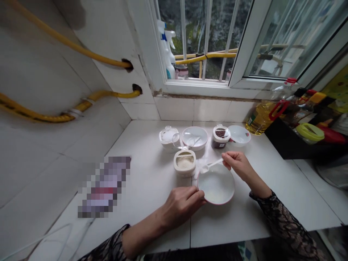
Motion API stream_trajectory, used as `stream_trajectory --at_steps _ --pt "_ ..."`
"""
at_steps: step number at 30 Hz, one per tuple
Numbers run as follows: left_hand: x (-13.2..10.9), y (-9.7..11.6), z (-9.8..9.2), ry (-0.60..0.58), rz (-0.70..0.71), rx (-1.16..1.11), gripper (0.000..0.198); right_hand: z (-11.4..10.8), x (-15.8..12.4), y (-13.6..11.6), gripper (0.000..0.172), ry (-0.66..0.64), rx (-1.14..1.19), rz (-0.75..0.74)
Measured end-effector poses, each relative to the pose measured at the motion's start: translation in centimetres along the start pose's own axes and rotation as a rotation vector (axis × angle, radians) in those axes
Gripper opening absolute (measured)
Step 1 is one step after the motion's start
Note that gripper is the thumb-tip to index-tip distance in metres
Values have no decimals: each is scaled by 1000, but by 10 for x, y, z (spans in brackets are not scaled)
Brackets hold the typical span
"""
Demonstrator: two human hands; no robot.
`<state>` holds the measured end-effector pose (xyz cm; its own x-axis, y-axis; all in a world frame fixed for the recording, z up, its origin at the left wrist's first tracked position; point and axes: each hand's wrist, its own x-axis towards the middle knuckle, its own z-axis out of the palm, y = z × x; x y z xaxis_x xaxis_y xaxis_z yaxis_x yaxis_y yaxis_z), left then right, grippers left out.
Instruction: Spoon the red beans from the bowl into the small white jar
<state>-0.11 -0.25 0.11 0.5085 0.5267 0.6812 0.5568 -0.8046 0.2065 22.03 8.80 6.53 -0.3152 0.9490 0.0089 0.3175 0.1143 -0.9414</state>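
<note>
A white bowl with a pink rim (216,184) sits on the white tiled counter (152,188) in front of me. My left hand (181,205) is closed on the bowl's near left edge. My right hand (237,164) pinches the handle of a small clear plastic spoon (210,166), whose scoop hangs over the bowl's far left rim. Just left of the spoon stands an open white jar of pale granules (185,163).
Behind stand a lidded white jar (168,137), a white bowl (194,137), a jar of dark red contents (219,136) and a small bowl (239,135). An oil bottle (268,110) and a black rack (296,141) of condiments stand right. Yellow hoses (65,116) run along the left wall.
</note>
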Motion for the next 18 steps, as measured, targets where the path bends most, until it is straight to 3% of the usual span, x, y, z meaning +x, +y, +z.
stream_trajectory --at_steps 3,7,10,12,15,18 --pt "0 0 0 2 1 -3 21 6 6 -13 49 133 -79 -170" --pt "2 0 0 2 5 1 24 21 9 -30 38 324 -403 -627" --pt "2 0 0 1 1 5 25 33 8 -32 31 307 -709 -951" --pt "2 1 0 5 3 13 25 39 5 -31 27 288 -866 -1085" --pt "2 1 0 7 4 17 26 40 1 -31 24 307 -936 -1137" --pt "2 0 0 4 3 7 25 34 -1 -34 24 318 -809 -1037"
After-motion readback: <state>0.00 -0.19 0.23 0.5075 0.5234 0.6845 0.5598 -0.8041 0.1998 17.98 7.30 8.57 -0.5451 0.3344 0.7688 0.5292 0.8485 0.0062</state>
